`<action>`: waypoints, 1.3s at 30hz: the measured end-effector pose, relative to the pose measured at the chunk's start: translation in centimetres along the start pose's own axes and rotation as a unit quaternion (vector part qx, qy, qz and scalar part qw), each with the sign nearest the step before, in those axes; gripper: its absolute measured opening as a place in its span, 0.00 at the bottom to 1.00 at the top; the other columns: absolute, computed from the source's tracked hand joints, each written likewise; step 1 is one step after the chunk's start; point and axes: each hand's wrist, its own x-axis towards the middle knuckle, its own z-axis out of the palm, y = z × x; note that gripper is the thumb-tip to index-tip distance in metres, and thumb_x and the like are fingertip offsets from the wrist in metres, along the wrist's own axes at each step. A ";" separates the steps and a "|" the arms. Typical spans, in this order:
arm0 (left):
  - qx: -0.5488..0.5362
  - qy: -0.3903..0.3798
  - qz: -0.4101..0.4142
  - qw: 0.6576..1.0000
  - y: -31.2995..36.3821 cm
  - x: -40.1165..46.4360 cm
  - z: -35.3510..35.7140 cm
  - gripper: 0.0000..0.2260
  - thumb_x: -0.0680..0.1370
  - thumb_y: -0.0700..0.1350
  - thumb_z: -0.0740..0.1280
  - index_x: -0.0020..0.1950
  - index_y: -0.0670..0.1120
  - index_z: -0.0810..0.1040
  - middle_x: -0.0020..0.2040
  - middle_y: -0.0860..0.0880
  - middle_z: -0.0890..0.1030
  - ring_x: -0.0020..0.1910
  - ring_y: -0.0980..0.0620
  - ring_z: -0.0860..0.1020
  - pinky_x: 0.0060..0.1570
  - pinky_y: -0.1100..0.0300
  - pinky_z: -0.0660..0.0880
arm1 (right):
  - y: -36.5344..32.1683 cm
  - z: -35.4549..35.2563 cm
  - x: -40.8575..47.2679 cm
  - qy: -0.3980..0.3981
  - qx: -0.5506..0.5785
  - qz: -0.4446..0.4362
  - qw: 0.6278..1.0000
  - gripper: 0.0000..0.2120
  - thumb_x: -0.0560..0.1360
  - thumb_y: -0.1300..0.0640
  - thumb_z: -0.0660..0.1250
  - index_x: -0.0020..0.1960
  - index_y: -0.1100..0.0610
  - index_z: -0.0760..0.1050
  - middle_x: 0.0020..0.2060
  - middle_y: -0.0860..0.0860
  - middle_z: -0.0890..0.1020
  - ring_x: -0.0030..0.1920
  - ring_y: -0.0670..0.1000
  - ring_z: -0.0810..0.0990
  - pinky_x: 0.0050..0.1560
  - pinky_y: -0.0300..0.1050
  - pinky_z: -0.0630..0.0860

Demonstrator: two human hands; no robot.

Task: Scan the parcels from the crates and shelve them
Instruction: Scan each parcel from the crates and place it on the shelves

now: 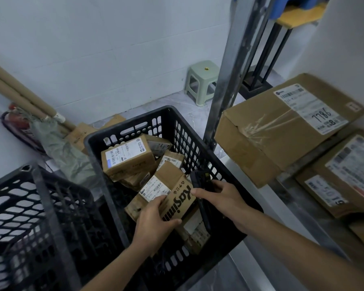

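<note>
Both forearms reach in from the bottom edge, so start there; left hand (pixel 153 219) has its fingers curled round the near end of a parcel (pixel 168 194), a brown carton with dark lettering on its side and a white label (pixel 155 189) on the upper face; that parcel sits tilted in the black crate (pixel 198 150), propped on other boxes; right hand (pixel 221 194) grips a dark scanner (pixel 200 181), held right at the far edge of the same carton, and I can't really tell which way its window faces; looks to me like the scan step is in hand, nothing shelved from this one yet; next move probably calls for getting the label square to the scanner, then lifting the carton clear of the crate wall and over to the shelf (pixel 303 169) on the right, where bigger boxes already sit; a second black crate (pixel 36 206) stands to the left, contents hard to make out; more parcels wait deeper in the first one.
</note>
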 end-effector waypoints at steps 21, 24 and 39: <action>-0.113 0.076 -0.014 0.991 4.5 -2.1 -6.7 0.34 0.68 0.55 0.80 0.71 0.52 0.73 0.58 0.58 0.78 0.58 0.55 0.77 0.58 0.55 0.76 | -1.3 -0.6 -3.4 0.011 0.017 -0.024 1.000 0.45 0.59 0.30 0.82 0.70 0.48 0.76 0.56 0.38 0.80 0.58 0.45 0.80 0.66 0.48 0.76; -0.159 0.093 -0.006 0.983 5.4 -3.3 -8.6 0.30 0.68 0.56 0.80 0.66 0.56 0.74 0.52 0.63 0.75 0.57 0.54 0.78 0.59 0.53 0.76 | -3.3 0.4 -5.6 0.001 0.054 -0.034 0.998 0.33 0.71 0.46 0.81 0.71 0.51 0.73 0.44 0.36 0.74 0.40 0.34 0.74 0.38 0.28 0.72; -0.335 0.027 0.049 0.941 7.8 -13.8 -17.1 0.09 0.79 0.48 0.71 0.59 0.52 0.81 0.53 0.53 0.87 0.51 0.58 0.84 0.52 0.58 0.80 | -9.1 5.9 -19.2 -0.011 0.091 -0.139 0.986 0.40 0.64 0.41 0.83 0.71 0.51 0.74 0.52 0.43 0.86 0.47 0.39 0.86 0.46 0.32 0.80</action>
